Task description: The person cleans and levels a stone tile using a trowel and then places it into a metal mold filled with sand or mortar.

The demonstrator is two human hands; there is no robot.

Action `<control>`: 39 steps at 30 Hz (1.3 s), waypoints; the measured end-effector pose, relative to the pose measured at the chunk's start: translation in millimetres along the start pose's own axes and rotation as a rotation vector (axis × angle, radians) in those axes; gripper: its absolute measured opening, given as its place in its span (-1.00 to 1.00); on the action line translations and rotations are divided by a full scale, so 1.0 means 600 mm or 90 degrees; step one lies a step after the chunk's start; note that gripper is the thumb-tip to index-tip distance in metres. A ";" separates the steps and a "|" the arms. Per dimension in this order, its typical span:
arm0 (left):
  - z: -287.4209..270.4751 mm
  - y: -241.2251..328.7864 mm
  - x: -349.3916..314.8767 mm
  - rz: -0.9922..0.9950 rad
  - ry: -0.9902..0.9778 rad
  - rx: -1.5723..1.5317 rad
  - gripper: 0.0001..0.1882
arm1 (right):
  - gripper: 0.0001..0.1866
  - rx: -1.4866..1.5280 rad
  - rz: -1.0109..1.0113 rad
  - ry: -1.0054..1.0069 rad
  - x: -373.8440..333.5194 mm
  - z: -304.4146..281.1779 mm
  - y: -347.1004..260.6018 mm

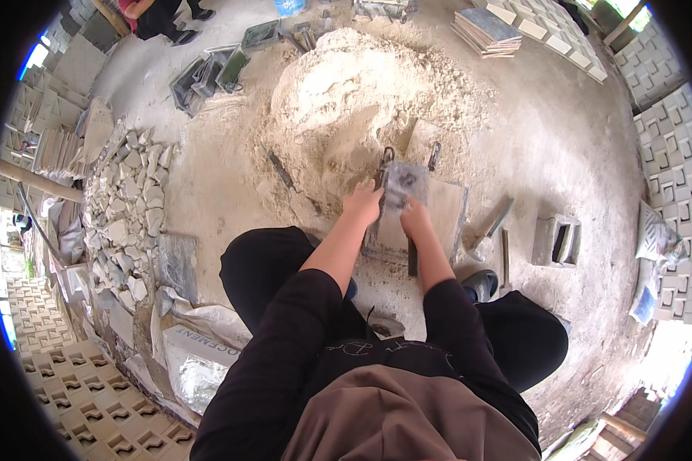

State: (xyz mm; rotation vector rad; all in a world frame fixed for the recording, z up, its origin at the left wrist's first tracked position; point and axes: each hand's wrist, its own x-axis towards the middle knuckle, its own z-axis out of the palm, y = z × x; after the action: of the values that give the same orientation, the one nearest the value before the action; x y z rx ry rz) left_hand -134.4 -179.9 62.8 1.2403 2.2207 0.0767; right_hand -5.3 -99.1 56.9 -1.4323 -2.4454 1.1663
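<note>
In front of me a flat board (444,201) lies on the floor, with a dark metal mold frame (387,160) at its left side. My left hand (364,202) has its fingers bent over the frame's left edge. My right hand (417,220) is closed at the near edge of a flat grey trowel-like tool (407,181), whose squarish blade is smeared by motion over the frame. What lies under the blade is hidden. A dark bar (413,257) sticks out toward me below my right hand.
A large heap of pale powder (361,84) spreads just beyond. At right are a hammer-like tool (490,230) and a hollow block (556,240). Broken rubble (127,207) and a cement bag (200,357) lie left. Trays (207,75) and another person (161,17) are farther off.
</note>
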 end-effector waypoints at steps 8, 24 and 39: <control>-0.017 0.040 -0.013 -0.157 -0.140 0.088 -0.55 | -0.57 -0.044 -0.042 -0.065 -0.160 0.071 0.054; 0.009 0.044 -0.025 -0.121 -0.068 0.058 -0.42 | -0.55 -0.072 0.051 -0.092 -0.070 0.074 -0.007; -0.003 0.023 -0.027 -0.047 0.028 0.068 -0.35 | -0.59 -0.020 -0.011 -0.016 -0.095 0.025 0.052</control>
State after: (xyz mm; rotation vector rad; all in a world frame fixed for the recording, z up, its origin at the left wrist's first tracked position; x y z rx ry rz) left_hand -118.3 -184.8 76.1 1.2215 2.3335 -0.0455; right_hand 43.0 -143.1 43.1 -1.4104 -2.4978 1.1542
